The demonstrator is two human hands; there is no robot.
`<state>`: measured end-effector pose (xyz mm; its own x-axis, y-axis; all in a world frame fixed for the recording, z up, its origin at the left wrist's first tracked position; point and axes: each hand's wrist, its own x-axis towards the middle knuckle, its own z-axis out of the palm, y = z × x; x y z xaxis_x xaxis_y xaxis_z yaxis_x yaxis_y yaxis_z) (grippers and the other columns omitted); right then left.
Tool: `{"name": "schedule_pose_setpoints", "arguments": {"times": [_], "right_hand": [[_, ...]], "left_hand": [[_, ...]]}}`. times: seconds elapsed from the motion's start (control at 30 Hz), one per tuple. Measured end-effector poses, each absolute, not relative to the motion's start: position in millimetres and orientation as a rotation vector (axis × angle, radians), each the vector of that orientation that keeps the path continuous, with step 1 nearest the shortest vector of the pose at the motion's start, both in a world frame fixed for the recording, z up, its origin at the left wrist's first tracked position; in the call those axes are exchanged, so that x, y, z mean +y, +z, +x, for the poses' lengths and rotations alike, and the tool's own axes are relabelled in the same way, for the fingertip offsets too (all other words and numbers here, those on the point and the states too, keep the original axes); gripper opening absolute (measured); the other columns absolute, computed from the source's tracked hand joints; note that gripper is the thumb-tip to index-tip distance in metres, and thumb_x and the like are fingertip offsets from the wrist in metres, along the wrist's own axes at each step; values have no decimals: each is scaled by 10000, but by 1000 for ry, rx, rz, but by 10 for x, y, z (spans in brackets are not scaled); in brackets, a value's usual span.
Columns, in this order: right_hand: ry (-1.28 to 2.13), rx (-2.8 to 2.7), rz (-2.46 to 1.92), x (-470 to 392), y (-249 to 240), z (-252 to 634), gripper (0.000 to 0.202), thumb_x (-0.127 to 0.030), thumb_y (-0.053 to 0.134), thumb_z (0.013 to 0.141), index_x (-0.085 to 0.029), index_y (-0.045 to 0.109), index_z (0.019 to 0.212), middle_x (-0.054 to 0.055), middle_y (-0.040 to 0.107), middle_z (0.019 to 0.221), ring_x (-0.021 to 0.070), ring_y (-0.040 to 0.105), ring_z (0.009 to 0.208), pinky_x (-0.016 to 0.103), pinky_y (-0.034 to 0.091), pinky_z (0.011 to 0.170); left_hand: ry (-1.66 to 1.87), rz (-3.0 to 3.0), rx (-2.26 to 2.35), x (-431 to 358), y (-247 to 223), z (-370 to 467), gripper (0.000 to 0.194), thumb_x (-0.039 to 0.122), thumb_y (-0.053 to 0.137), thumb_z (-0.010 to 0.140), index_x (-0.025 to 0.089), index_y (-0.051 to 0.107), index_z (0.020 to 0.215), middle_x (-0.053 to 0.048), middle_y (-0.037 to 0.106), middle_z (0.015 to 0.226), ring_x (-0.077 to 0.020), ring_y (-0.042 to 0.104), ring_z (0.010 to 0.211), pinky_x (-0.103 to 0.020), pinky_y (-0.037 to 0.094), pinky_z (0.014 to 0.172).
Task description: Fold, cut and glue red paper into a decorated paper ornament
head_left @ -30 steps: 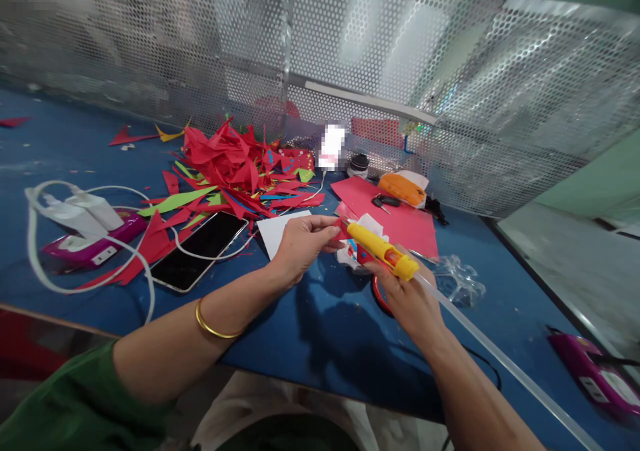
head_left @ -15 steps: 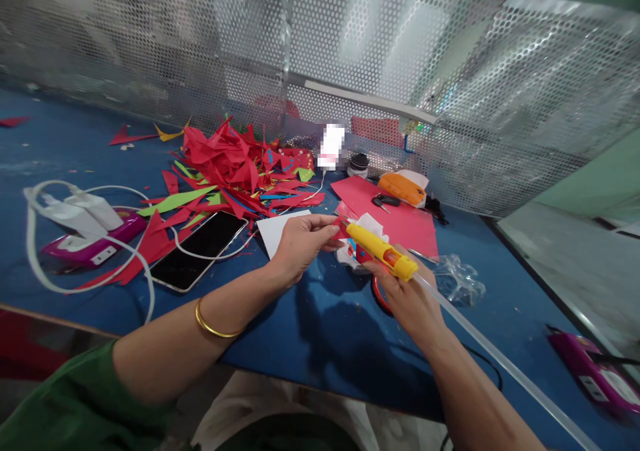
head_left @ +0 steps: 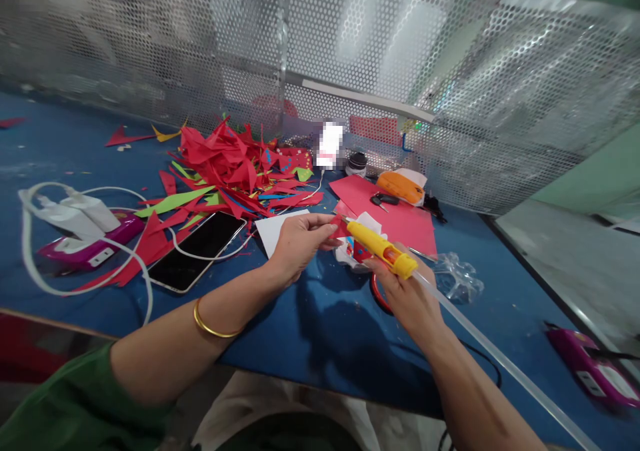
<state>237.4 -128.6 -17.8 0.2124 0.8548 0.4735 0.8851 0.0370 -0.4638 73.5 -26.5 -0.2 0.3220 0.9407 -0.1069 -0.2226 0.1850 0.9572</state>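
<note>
Between the thumb and fingers of my left hand [head_left: 303,243] is a small piece of red paper [head_left: 340,226]. My right hand [head_left: 407,291] grips a yellow glue gun [head_left: 373,241], its nozzle pointing left and touching or nearly touching the red paper. A long clear glue stick [head_left: 505,354] runs out of the back of the gun, past my right forearm. Just beyond my hands lies crumpled white paper [head_left: 370,222], partly covered by the gun. A red ring-shaped handle [head_left: 380,294] shows beside my right hand; the rest of it is hidden.
A heap of red paper scraps [head_left: 225,161] lies at back left, near a phone [head_left: 199,251] and white cables on a purple power strip [head_left: 95,238]. Red sheets [head_left: 410,228], an orange case [head_left: 400,188] and clear plastic [head_left: 457,278] lie right. A perforated metal screen [head_left: 240,51] stands behind.
The whole view has shifted slightly. Both hands keep their hold, with the glue gun's nozzle still at the red paper.
</note>
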Motion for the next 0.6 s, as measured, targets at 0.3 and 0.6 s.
{"name": "schedule_pose_setpoints", "arguments": {"times": [0.3, 0.6], "right_hand": [[219, -1576, -1604, -1282, -83, 2412, 406, -575, 534, 909, -212, 699, 833, 35, 679, 703, 195, 634, 647, 307, 494, 595], [365, -1193, -1560, -1228, -11, 2769, 478, -635, 534, 880, -186, 637, 752, -33, 503, 502, 105, 445, 436, 237, 345, 435]], "left_hand": [[991, 1065, 870, -254, -4, 732, 96, 111, 696, 801, 116, 750, 881, -35, 751, 770, -126, 717, 594, -202, 539, 569], [1011, 1027, 904, -232, -19, 732, 78, 101, 724, 768, 137, 733, 836, -11, 711, 673, -138, 709, 574, -223, 536, 563]]}}
